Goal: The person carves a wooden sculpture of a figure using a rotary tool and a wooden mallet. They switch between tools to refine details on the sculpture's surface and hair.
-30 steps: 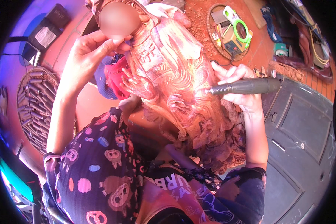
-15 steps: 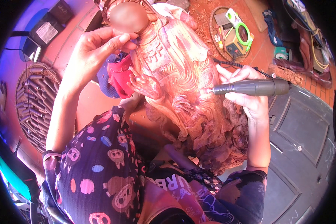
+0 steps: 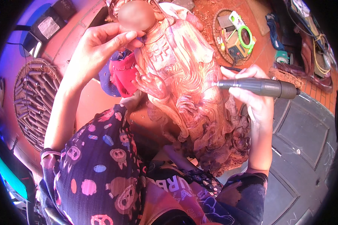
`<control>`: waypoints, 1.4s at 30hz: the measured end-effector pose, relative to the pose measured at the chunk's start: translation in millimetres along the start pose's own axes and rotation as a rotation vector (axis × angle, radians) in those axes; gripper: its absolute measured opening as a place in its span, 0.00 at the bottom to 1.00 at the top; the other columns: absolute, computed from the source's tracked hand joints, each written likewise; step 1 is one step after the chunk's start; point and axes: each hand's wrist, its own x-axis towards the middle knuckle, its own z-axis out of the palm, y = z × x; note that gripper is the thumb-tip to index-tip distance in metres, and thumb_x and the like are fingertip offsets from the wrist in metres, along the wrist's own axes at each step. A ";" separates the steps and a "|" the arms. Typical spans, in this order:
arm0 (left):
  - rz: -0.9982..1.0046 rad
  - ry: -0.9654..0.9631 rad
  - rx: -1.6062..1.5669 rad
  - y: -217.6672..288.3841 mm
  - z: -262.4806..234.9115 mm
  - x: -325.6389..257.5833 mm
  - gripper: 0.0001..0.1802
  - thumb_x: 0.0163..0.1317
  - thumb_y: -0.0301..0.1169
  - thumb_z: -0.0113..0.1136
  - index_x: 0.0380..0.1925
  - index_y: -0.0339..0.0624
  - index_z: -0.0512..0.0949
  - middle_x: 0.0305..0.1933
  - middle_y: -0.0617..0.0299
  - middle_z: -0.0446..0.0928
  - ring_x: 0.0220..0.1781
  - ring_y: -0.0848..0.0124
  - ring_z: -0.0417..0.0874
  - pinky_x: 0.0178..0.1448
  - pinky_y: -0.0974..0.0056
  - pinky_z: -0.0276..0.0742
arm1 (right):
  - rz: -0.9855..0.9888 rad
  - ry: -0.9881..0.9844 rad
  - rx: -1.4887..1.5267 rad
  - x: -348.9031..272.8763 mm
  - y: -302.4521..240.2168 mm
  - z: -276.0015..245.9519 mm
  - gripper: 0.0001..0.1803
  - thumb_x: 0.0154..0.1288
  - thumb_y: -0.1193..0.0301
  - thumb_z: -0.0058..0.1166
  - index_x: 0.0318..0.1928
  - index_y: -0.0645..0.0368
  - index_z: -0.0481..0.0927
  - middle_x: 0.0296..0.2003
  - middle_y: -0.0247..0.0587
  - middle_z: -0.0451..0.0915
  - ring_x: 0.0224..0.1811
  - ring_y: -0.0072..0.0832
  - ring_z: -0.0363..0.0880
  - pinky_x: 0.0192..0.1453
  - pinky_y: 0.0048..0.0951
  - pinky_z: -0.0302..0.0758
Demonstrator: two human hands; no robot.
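A carved wooden statue (image 3: 176, 75) with flowing robe folds leans across the middle, its head at the top. My right hand (image 3: 255, 84) is closed round a dark rotary carving handpiece (image 3: 263, 87). The tool's tip meets or hovers just over the robe folds; glare hides which. Up by the statue's head and neck, my left hand (image 3: 101, 47) has its thumb and fingers pinched together against the wood. Beside the statue's raised carved hand lies a red and blue cloth (image 3: 122, 75).
A round basket (image 3: 18, 84) of many tool bits or chisels stands at left. At upper right, a tray (image 3: 215, 39) holds a control box (image 3: 234, 50) and a green-rimmed magnifier (image 3: 245, 36). A grey panelled board (image 3: 300, 131) lies at right. Wood shavings litter the floor beyond the statue.
The statue has shifted slightly rightward, with my left hand staying at its head. The handpiece has tilted, its tip now higher on the robe and its rear end lower.
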 end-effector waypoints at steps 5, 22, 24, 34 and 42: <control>0.052 -0.014 -0.056 -3.6 0.2 1.3 0.16 0.70 0.35 0.54 0.49 0.33 0.80 0.43 0.59 0.83 0.47 0.75 0.83 0.56 0.69 0.76 | -0.010 0.058 -0.069 -0.2 -6.1 8.3 0.13 0.52 0.83 0.65 0.35 0.63 0.74 0.37 0.44 0.83 0.46 0.32 0.83 0.62 0.41 0.75; 0.045 -0.011 -0.039 -5.6 -5.9 0.9 0.15 0.71 0.34 0.54 0.48 0.34 0.81 0.42 0.62 0.83 0.45 0.76 0.82 0.57 0.69 0.75 | -0.153 0.013 -0.434 -5.9 -24.3 40.8 0.11 0.53 0.81 0.65 0.30 0.62 0.73 0.28 0.33 0.76 0.36 0.21 0.78 0.67 0.51 0.69; 0.053 -0.015 -0.034 -5.9 -7.6 0.3 0.16 0.70 0.34 0.54 0.48 0.34 0.80 0.42 0.61 0.83 0.46 0.76 0.82 0.57 0.69 0.75 | -0.130 0.083 -0.425 -6.9 -24.0 43.0 0.11 0.53 0.81 0.65 0.30 0.62 0.73 0.28 0.34 0.76 0.36 0.21 0.78 0.67 0.51 0.70; 0.058 -0.008 -0.008 -6.3 -10.5 -2.1 0.16 0.71 0.35 0.53 0.48 0.34 0.80 0.42 0.60 0.83 0.47 0.75 0.82 0.58 0.69 0.74 | -0.141 0.086 -0.465 -8.7 -22.0 46.9 0.12 0.52 0.83 0.61 0.33 0.63 0.71 0.32 0.38 0.73 0.37 0.27 0.78 0.70 0.59 0.63; 0.081 -0.014 -0.038 -7.7 -8.8 -1.0 0.16 0.71 0.34 0.53 0.48 0.33 0.80 0.42 0.59 0.83 0.46 0.75 0.82 0.58 0.69 0.74 | -0.084 0.174 -0.395 -7.8 -22.1 46.6 0.12 0.51 0.84 0.62 0.29 0.62 0.71 0.29 0.34 0.74 0.35 0.23 0.78 0.67 0.51 0.70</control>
